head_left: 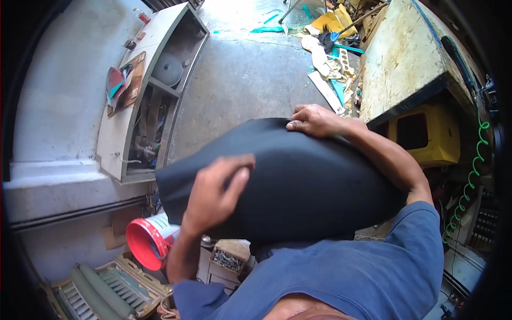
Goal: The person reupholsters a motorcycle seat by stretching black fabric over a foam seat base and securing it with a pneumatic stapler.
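A large, smooth black piece that looks like leather or vinyl (298, 181) bulges across the middle, in front of my body. My right hand (316, 120) is closed over its far edge, with the thumb pressing on top. The right forearm lies along its right side. Over the left part of the black piece is my left hand (218, 188), slightly blurred, with fingers stretched and thumb apart. It holds nothing; whether it touches the surface I cannot tell. What lies under the black piece is hidden.
An open-fronted white cabinet (114, 144) stands at the left. Below it a red-and-white bucket (140, 250) lies tilted. A worn workbench (397, 64) is at the right, a yellow shell (453, 133) beneath it and a green coiled hose (476, 160) alongside. Scraps (325, 58) litter the far floor.
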`<state>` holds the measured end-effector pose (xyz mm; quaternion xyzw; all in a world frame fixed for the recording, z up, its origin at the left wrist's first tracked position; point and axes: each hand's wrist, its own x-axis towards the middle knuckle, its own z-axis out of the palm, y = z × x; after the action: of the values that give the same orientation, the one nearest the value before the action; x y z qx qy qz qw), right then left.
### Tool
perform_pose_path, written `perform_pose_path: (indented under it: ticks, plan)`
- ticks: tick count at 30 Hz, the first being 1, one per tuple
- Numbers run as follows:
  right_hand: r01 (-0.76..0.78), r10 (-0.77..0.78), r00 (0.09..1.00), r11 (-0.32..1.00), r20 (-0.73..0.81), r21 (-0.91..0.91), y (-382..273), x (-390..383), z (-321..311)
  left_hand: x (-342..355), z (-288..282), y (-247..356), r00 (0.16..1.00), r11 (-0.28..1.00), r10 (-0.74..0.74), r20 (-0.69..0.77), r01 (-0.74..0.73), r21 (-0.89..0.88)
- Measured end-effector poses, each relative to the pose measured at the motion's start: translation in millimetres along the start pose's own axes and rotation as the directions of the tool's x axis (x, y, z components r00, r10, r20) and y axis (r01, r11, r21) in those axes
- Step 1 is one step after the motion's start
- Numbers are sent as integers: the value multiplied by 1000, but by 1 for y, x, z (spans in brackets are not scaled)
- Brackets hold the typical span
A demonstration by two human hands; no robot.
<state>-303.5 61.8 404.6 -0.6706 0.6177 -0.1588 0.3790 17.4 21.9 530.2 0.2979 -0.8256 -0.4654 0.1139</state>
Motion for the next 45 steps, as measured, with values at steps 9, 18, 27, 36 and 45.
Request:
perform_pose_path:
  ticks: [9,18,27,36,45]
  plan:
    - [-214,158,957,952,245,221,-19,13,-68,224,9,-44,612,954,-230,756,-12,299]
    - [29,-26,1000,917,-12,397,-11,65,-65,238,-10,-98,861,969,154,485,-36,-243]
    - [160,-79,965,933,-249,322,10,100,-43,267,-23,-112,843,993,-82,532,115,-31]
    - [-260,184,946,922,265,287,46,102,-8,252,23,-163,615,917,-267,742,400,-2]
    - [-630,1,584,631,812,453,50,99,27,201,42,-174,390,910,-310,867,384,153]
